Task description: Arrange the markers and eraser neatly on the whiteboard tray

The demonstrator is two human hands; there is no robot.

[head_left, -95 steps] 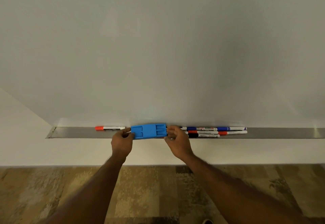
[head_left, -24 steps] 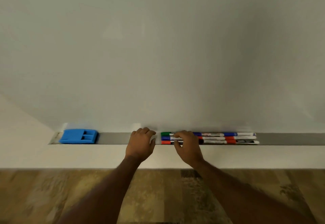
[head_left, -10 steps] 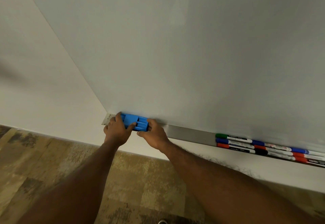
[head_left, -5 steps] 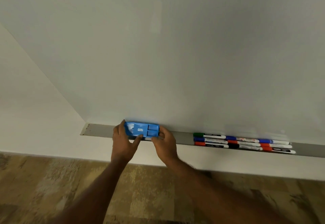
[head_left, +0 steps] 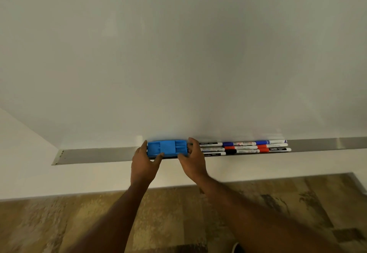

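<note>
Since half a second ago you've slid the blue eraser (head_left: 167,148) rightward along the metal tray (head_left: 95,155), up beside the markers (head_left: 244,147) (three neat rows). Your left hand (head_left: 144,164) and right hand (head_left: 193,162) each clamp one end.
</note>
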